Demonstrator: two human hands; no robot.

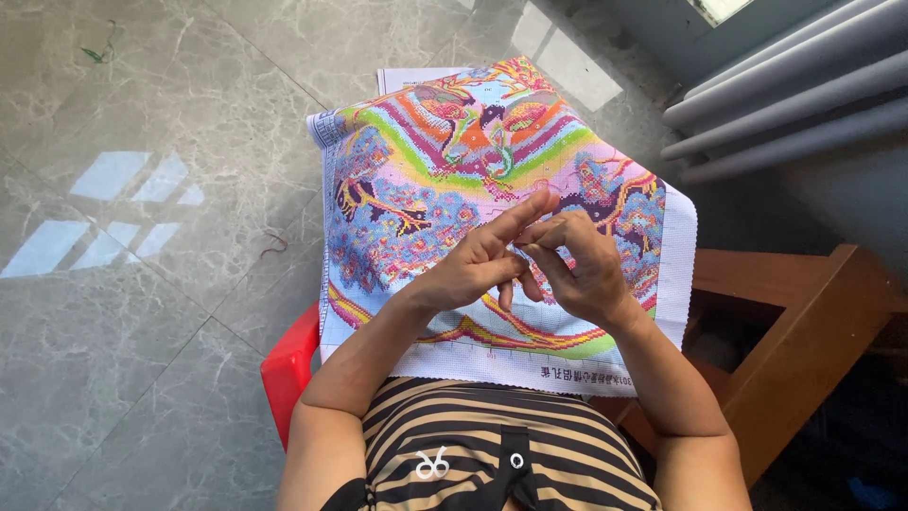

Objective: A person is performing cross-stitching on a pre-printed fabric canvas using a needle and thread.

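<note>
Bright daylight, window glare patches on glossy floor (123, 218).

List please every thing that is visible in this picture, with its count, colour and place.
embroidery cloth: one, many colours with white border, on the lap under the hands
paper sheet: one, white, under the cloth's far edge
stool: one, red, left of the lap
wooden furniture: one, brown, right
pipes: three, grey, top right
thread scraps: two, on the grey floor
shirt: one, tan and black stripes
left hand: over the cloth, touching the right
right hand: fingertips pinched together
</note>
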